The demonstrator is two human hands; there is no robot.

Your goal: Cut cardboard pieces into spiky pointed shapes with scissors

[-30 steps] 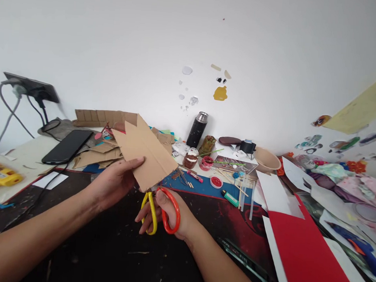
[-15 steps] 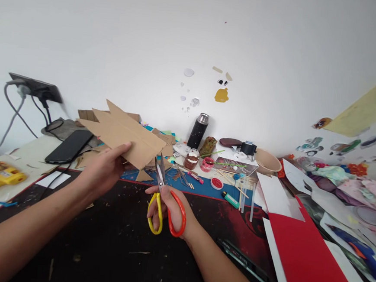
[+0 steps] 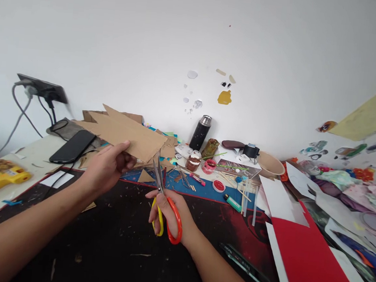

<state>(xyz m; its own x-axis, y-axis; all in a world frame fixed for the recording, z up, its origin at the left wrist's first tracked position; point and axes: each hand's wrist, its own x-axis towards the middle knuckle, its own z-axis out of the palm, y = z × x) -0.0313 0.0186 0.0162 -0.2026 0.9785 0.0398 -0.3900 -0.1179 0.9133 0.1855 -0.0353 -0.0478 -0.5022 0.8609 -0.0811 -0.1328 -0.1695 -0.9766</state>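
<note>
Pinched in my left hand (image 3: 113,163) is a flat piece of brown cardboard (image 3: 126,132), cut into jagged points at its left end and straighter at its right. My right hand (image 3: 172,209) grips a pair of scissors (image 3: 161,186) by its yellow and red handles, thumb through the red loop. The slim metal blades point up and stand slightly apart, their tips close to the cardboard's lower right corner. Whether they touch it I cannot tell. A small cardboard triangle (image 3: 146,177) lies behind the scissors on the blue strip of the mat.
Behind my hands stand a black thermos (image 3: 201,132), a jar of brown paint (image 3: 193,162) and cardboard scraps. At left are a phone (image 3: 73,146) and a yellow glue gun (image 3: 2,183). A utility knife (image 3: 246,267) and red card (image 3: 311,263) lie to the right.
The cardboard has tilted flatter and its jagged end has dropped slightly. The scissors have shifted a little lower, their blades drawn closer together. The whole view has moved slightly.
</note>
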